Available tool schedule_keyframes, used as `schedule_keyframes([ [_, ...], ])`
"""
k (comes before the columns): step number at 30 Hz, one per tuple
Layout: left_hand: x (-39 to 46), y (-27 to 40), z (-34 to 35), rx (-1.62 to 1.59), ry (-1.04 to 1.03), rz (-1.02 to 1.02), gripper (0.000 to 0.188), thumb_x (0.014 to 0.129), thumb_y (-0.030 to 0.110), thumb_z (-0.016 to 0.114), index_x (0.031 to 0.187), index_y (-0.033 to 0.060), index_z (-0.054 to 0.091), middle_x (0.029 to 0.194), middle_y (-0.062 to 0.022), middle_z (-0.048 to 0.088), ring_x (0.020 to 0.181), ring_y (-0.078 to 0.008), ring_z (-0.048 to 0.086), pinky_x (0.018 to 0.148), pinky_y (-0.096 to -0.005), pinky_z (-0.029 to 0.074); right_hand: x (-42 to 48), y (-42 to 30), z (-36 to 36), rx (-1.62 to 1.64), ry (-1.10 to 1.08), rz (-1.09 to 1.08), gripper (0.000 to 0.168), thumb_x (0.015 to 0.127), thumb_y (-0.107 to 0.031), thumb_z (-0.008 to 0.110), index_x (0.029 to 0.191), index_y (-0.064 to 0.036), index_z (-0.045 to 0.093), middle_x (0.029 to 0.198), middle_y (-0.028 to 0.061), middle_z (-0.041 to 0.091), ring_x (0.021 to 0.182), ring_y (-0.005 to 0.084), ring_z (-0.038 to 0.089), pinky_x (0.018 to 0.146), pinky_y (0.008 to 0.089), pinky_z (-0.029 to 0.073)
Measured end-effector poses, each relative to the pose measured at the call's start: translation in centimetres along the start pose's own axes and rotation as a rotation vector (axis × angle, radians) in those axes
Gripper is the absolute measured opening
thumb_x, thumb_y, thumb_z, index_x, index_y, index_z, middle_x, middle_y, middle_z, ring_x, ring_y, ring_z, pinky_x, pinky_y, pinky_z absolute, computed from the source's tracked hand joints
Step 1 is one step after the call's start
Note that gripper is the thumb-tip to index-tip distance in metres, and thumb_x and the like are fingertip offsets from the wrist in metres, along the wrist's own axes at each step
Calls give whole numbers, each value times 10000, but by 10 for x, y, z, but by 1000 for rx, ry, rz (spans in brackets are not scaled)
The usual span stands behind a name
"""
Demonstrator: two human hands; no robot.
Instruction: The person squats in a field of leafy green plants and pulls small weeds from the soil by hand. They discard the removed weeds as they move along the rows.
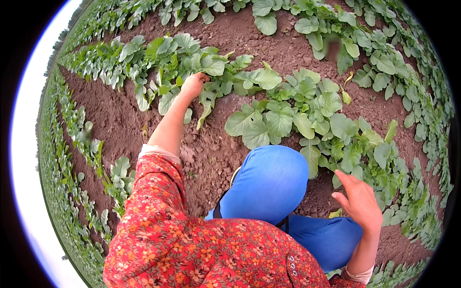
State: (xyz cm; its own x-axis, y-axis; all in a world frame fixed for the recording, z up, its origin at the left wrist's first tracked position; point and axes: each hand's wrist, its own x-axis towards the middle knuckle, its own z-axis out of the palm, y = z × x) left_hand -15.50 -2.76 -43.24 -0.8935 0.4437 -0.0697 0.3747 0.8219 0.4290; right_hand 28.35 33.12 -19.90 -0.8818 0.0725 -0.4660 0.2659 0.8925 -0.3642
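Observation:
My left hand [195, 85] reaches out to a row of broad-leaved green plants [212, 65]. Its fingers are curled at the edge of the leaves, and their tips are partly hidden, so I cannot tell whether they grip anything. Near my bent knee, my right hand [357, 201] hangs beside the leafy plants [347, 154] with thumb and fingers apart and nothing in it. Between the two hands, large leaves [279, 124] spread over the soil in front of my knee.
Brown crumbly soil [212, 154] lies between the curving crop rows. My knee in blue trousers [270, 183] is close to the near plants. A yellowed leaf [346, 97] stands out at the row's far side. Another row [381, 64] runs along the upper right.

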Motion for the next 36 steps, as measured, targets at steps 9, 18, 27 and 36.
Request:
schedule_keyframes([
  [9, -7, 19, 36, 467, 65, -223, 178, 848, 120, 494, 906, 118, 662, 933, -115, 699, 933, -305, 664, 861, -467, 452, -2, 0, 0, 17, 0, 23, 537, 788, -169, 687, 1272, -25, 506, 988, 191, 610, 893, 390, 582, 770, 450, 465],
  [18, 6, 13, 35, 674, -14, -182, 199, 890, 124, 470, 909, 94, 666, 927, -132, 704, 886, -314, 684, 731, -428, 520, -5, 3, -1, -22, 9, -5, 502, 824, -221, 673, 1255, -24, 505, 955, 165, 622, 870, 369, 606, 779, 452, 482],
  [27, -16, 22, 12, 542, -23, -200, 407, 865, 494, 577, 943, 113, 699, 944, -166, 690, 900, -361, 656, 751, -467, 510, -9, 12, 5, -9, 56, -25, 334, 832, -216, 671, 1052, -20, 515, 880, 141, 608, 836, 365, 614, 744, 460, 482],
  [36, -20, 1, 11, 368, -124, -78, 247, 853, 336, 623, 933, 115, 698, 883, -142, 694, 862, -347, 654, 739, -457, 501, -14, 14, 18, -12, -6, -75, 398, 834, -221, 660, 1137, -10, 513, 876, 130, 578, 823, 329, 601, 732, 428, 464],
])
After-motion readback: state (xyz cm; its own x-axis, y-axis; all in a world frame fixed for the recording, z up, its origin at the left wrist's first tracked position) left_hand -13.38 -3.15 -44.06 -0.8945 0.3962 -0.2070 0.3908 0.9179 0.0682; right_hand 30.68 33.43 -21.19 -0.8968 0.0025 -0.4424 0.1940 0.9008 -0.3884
